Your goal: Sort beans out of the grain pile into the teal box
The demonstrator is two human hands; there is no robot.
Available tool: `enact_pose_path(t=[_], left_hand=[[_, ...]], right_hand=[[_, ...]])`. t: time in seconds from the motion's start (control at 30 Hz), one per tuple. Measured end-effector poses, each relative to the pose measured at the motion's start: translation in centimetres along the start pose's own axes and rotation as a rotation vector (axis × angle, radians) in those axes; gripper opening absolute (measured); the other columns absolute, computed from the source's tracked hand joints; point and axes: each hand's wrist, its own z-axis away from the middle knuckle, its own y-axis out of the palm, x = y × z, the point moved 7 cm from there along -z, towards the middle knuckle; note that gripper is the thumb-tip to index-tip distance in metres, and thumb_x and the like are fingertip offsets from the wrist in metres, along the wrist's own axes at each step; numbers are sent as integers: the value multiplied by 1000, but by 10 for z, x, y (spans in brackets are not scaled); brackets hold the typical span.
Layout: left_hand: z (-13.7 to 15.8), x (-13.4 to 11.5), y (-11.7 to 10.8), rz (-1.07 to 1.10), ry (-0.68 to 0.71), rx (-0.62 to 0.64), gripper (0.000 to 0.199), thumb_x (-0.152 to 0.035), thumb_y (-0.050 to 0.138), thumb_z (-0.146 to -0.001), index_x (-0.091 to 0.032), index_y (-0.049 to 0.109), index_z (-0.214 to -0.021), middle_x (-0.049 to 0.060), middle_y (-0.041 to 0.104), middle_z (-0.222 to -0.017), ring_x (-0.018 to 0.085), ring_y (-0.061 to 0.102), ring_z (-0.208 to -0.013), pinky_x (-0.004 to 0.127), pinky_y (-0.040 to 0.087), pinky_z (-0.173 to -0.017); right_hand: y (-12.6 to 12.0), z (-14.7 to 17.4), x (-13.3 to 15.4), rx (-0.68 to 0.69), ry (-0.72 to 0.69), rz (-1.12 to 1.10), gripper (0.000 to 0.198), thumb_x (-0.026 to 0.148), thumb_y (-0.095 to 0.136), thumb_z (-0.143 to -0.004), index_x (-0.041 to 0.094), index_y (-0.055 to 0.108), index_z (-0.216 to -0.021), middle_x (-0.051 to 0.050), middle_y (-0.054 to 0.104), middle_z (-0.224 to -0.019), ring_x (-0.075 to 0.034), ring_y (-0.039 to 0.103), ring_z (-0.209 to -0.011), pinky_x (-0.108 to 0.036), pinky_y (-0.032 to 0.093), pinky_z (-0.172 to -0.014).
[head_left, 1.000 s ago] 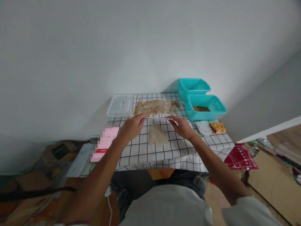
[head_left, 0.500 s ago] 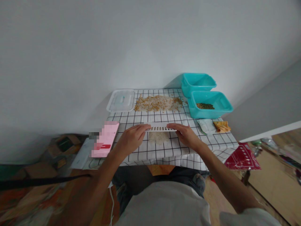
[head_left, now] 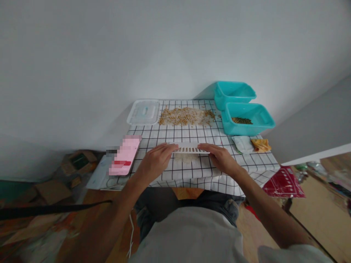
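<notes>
A white slotted plastic tray (head_left: 188, 147) is held level between my two hands, just over the front part of the table. My left hand (head_left: 157, 157) is closed on its left end, and my right hand (head_left: 221, 156) grips the right end. Below the tray's near edge lies a small pile of pale grains like rice (head_left: 186, 157), partly hidden by the tray. Farther back, a long spread of mixed yellow beans and pale grains (head_left: 188, 116) covers the cloth. Whether anything lies in the tray cannot be made out.
Two turquoise bins (head_left: 248, 122) stand at the back right; the nearer holds dark green grains. A clear lid (head_left: 144, 112) lies back left, a pink-screened phone (head_left: 126, 155) front left. Folded cloths (head_left: 260, 145) sit at the right edge. A wall rises behind the checked tablecloth (head_left: 153, 133).
My head view has shifted slightly, so the table sits a little higher and to the right. Both hands keep hold of the tray, with little visible movement.
</notes>
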Motion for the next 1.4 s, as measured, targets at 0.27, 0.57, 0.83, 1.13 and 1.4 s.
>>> enact_pose_path(t=[0.27,0.57,0.83,1.13,1.4], left_hand=[[-6,-5,-48,90,-99,-192,28,-24,51,-96,-26,62,-121,1,73,-119,20,67,-112,35,52,-102],[37,10,-22,402,-395,-170,27,-31,62,-90,-26,66,-116,0,75,-109,16,72,-89,26,59,-84],[39,31,8,632,-555,-168,28,-33,62,-90,-22,65,-116,4,74,-112,17,70,-99,25,57,-88],[21,48,12,643,-587,-174,30,-34,63,-89,-20,64,-116,6,74,-114,18,71,-99,26,58,-85],[3,50,5,611,-542,-149,31,-35,59,-92,-19,63,-117,8,74,-112,20,71,-99,28,59,-81]], right_hand=[[-41,-16,31,-56,62,-19,30,23,43,-98,25,60,-123,-3,71,-115,-18,68,-101,-30,53,-89],[-10,16,28,122,257,-227,24,34,43,-99,22,63,-106,-4,70,-92,-16,65,-78,-26,50,-68],[-2,0,10,192,277,-320,23,37,48,-97,21,64,-103,-4,68,-85,-19,64,-84,-30,52,-73],[-2,-27,-13,239,286,-340,22,37,50,-96,20,64,-101,-4,70,-92,-18,63,-85,-30,51,-77],[-5,-40,-20,218,256,-453,24,37,53,-95,19,65,-103,-5,69,-91,-19,63,-90,-31,52,-80]])
